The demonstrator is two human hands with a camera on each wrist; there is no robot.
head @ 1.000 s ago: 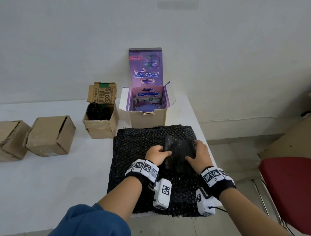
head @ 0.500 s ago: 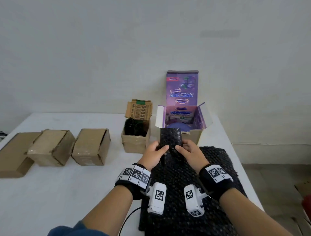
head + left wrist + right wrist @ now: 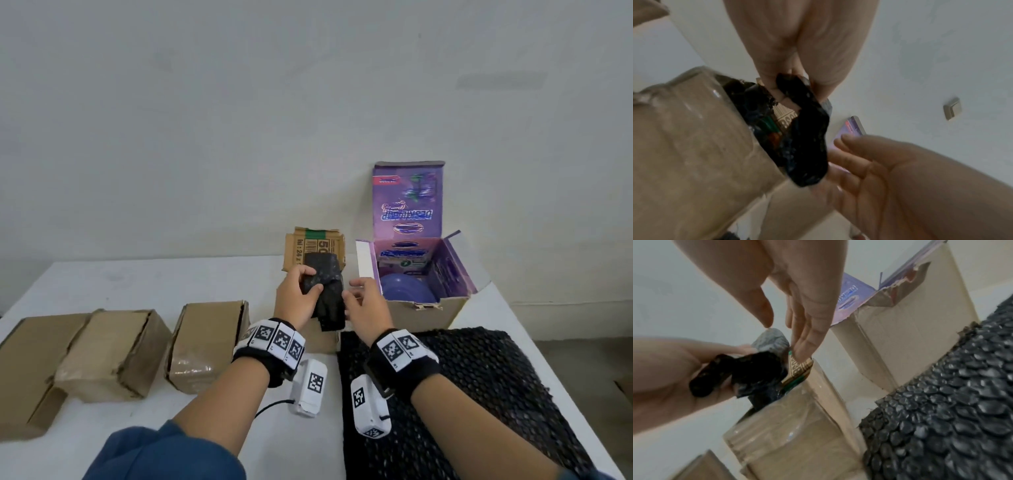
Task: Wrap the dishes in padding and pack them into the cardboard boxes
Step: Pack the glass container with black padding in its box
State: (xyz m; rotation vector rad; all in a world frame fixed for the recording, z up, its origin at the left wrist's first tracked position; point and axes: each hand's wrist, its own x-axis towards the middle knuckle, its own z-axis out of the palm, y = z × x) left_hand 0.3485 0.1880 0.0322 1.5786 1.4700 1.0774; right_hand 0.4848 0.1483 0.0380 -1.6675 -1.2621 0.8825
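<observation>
At frame centre the left hand (image 3: 297,301) pinched the black bubble-wrapped bundle (image 3: 327,294) upright over the small open cardboard box (image 3: 322,337) — right hand (image 3: 365,308) just beside it, fingers loosely spread.

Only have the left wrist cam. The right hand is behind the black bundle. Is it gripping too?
Observer: No. The right wrist view shows the right hand with straight fingers, pinching nothing. Only the left hand grips the wrapped bundle.
Operator: Any dish unwrapped?
Observer: The head view shows a purple bowl bare inside the purple box.
Operator: Padding available?
Observer: Yes, a black bubble-wrap sheet lies on the table, right of the small open box.
</observation>
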